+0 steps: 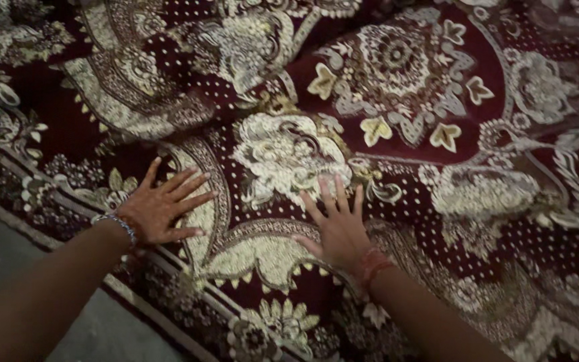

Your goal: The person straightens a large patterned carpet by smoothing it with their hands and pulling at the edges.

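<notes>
Carpet [397,134], maroon with cream and gold floral medallions, fills nearly the whole frame, its patterned border running diagonally along the lower left. Grey floor [8,255] shows bare in the lower-left corner. Left hand [159,208], beaded bracelet [118,224] at the wrist, lies flat on the border with fingers spread. Right hand [340,231], red thread [373,263] on its wrist, presses flat, fingers fanned, lower centre.

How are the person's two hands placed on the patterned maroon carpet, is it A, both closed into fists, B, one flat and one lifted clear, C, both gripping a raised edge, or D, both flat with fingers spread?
D: the left hand and the right hand both lie palm-down with fingers spread on the carpet.
</notes>
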